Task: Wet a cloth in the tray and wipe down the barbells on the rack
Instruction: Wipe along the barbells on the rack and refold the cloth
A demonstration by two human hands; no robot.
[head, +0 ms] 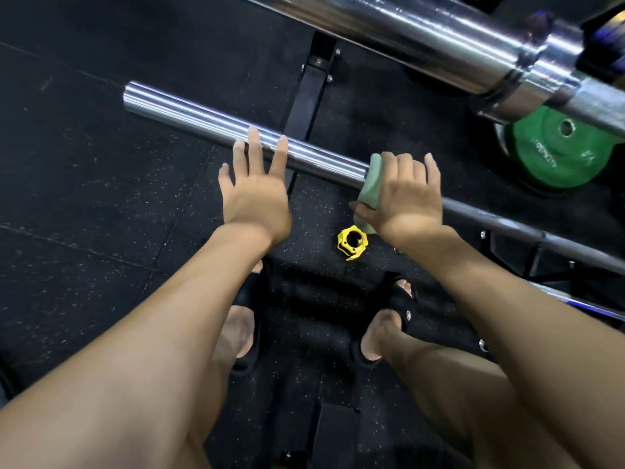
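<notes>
- Black speckled rubber floor [101, 198] lies under the lower barbell [209, 125], my landmark, with a yellow collar [352, 242] below it.
- My right hand [406, 198] is clamped around the green cloth [372, 179], wrapped on that bar at the sleeve's inner end.
- My left hand [253, 194] is spread, fingertips touching the sleeve.
- Wiping is the step in hand; next I judge the cloth should slide along the sleeve.

Dim overall — glare streaks on chrome barbell sleeve [216, 121]; wide-angle bending, blur at edges.
</notes>
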